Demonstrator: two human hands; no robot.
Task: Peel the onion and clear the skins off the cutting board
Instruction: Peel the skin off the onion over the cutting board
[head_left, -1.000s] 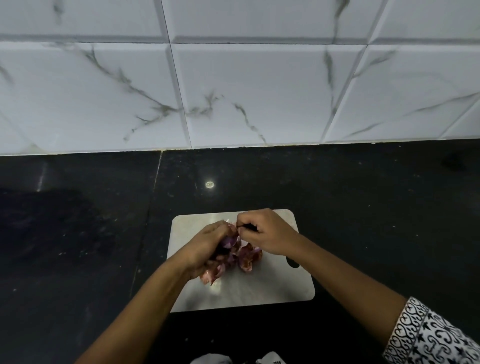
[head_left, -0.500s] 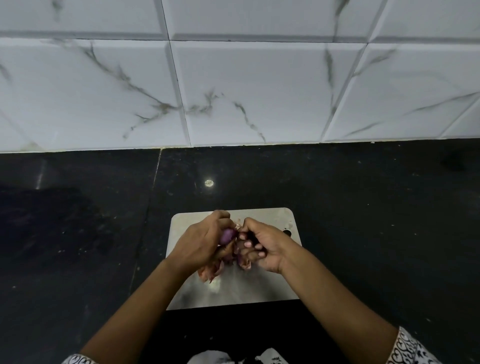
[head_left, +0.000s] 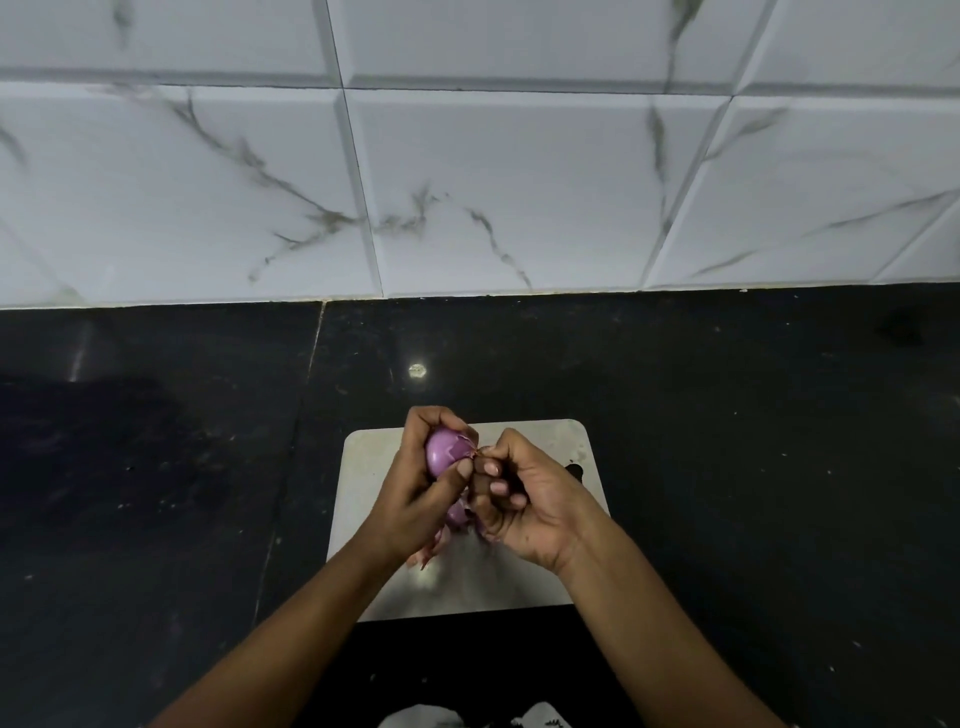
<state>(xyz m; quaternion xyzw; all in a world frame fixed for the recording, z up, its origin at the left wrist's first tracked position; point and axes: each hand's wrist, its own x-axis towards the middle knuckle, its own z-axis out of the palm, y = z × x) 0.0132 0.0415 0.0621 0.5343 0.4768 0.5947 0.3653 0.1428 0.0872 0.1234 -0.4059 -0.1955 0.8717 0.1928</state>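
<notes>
Head view: a second ago both hands worked low over the board, with the onion half buried among torn peel. Now the left hand (head_left: 410, 499) has lifted the onion (head_left: 441, 457) clear, above the far left part of the cutting board (head_left: 519, 582). Its grip is curled round the bulb, and a bare, glossy purple face is turned to the camera. The right hand (head_left: 535, 509) has rolled palm-up, fingers curled in, and its grip pinches a flap of skin (head_left: 470, 446) at the onion's right tip. I judge the peeling nearly finished, since only that papery, jagged-edged flap seems left. The clearing is not begun: loose skins (head_left: 457, 514), thin, curled and pinkish, lie on the board under the hands. The board is a pale, scuffed rectangle with rounded corners. It sits on a black, speckled stone worktop (head_left: 727, 467), which reflects a light. Smooth, grey-veined marble tiles (head_left: 519, 182) run along the far side.
</notes>
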